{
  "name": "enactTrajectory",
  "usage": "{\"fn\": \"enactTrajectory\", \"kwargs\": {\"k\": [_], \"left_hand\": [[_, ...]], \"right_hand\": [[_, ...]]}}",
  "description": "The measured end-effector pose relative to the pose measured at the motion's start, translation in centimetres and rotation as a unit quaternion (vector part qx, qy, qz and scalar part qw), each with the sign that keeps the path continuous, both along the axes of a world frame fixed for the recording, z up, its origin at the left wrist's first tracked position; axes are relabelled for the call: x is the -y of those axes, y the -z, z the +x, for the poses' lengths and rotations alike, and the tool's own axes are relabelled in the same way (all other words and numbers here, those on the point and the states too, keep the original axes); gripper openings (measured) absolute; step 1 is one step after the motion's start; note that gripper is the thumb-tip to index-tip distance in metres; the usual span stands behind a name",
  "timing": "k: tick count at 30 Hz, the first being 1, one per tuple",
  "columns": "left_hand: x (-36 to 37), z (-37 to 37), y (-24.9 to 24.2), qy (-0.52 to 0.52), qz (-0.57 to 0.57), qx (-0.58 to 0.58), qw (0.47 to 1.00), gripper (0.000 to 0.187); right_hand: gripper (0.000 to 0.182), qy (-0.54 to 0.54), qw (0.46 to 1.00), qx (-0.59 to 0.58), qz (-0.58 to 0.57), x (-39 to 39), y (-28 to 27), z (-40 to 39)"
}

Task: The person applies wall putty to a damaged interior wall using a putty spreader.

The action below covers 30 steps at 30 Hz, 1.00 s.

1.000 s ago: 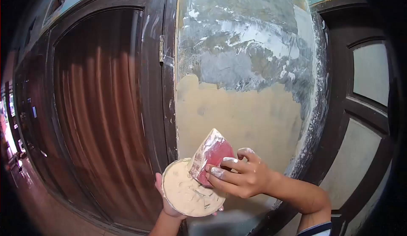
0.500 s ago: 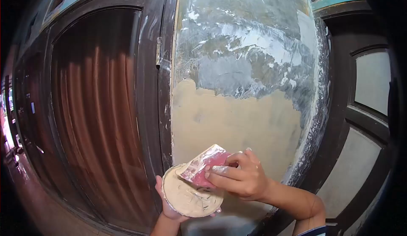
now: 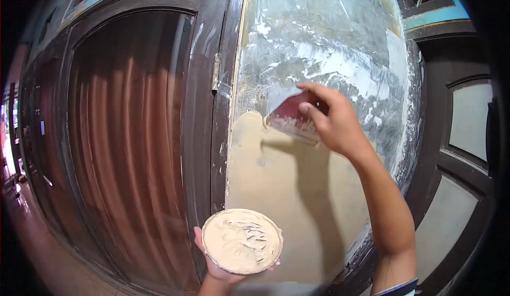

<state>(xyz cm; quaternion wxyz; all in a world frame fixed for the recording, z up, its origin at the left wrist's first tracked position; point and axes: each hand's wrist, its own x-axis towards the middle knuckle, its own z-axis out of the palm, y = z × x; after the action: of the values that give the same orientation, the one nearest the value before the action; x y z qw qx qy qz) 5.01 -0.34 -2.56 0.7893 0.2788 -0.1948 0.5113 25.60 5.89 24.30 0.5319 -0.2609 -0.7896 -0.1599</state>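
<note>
My right hand (image 3: 332, 120) is raised against the wall strip (image 3: 319, 46) and holds a red putty scraper (image 3: 292, 116), its blade pressed where the beige putty coat (image 3: 281, 174) meets the bare grey plaster. My left hand (image 3: 215, 267) cups a round dish of beige putty (image 3: 242, 240) from below, low in the view near the wall's foot. The dish is full and scored with scrape marks.
A dark wooden door frame (image 3: 202, 110) with a hinge (image 3: 216, 72) borders the wall strip on the left, with reddish ribbed curtains (image 3: 122, 136) behind the arched door panel. Another dark panelled door (image 3: 457, 152) stands at the right. A corridor floor runs off at far left.
My right hand lifted the scraper out of the dish and carried it up to the wall at the putty's upper edge. The dish stayed in my left hand.
</note>
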Motion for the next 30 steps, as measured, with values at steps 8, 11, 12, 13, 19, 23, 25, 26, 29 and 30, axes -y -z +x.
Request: {"fn": "enactTrajectory", "kwargs": {"k": [8,11,12,13,19,23,25,26,29,30], "left_hand": [[0.2,-1.9,1.1,-0.040,-0.015,0.000,0.999,0.133],[0.7,-2.6,0.8,-0.014,-0.013,0.026,0.999,0.133],[0.8,-2.9,0.9,-0.012,-0.010,0.027,1.000,0.133],[0.6,-3.3,1.3,-0.021,-0.002,0.023,1.000,0.134],[4.0,-4.1,2.3,-0.194,-0.037,-0.034,0.980,0.122],[4.4,-5.0,2.9,-0.264,-0.040,-0.066,0.961,0.115],[4.5,-5.2,3.0,-0.263,-0.038,-0.056,0.962,0.115],[4.5,-5.3,3.1,-0.262,-0.037,-0.052,0.963,0.115],[4.5,-5.7,3.2,-0.259,-0.035,-0.042,0.964,0.116],[4.6,-5.8,3.3,-0.258,-0.036,-0.038,0.965,0.116]], "right_hand": [[0.033,0.037,0.999,-0.001,0.006,-4.6,-2.4,-1.1],[0.037,-0.012,0.997,-0.042,-0.059,-4.9,-3.4,-0.7],[0.039,-0.039,0.993,-0.065,-0.093,-4.9,-3.5,-0.7],[0.045,-0.016,0.999,-0.040,-0.030,-5.8,-3.2,-0.6],[0.051,0.086,0.995,-0.024,0.036,-6.2,-3.1,-1.7],[0.054,0.078,0.994,-0.047,0.052,-7.0,-2.7,-1.7],[0.055,0.112,0.988,0.010,0.110,-6.6,-1.6,-2.3],[0.054,0.104,0.984,0.036,0.138,-7.6,-1.9,-2.1],[0.051,0.124,0.980,-0.022,0.152,-7.4,-3.1,-1.7],[0.049,0.094,0.985,-0.040,0.140,-7.2,-3.1,-1.5]]}}
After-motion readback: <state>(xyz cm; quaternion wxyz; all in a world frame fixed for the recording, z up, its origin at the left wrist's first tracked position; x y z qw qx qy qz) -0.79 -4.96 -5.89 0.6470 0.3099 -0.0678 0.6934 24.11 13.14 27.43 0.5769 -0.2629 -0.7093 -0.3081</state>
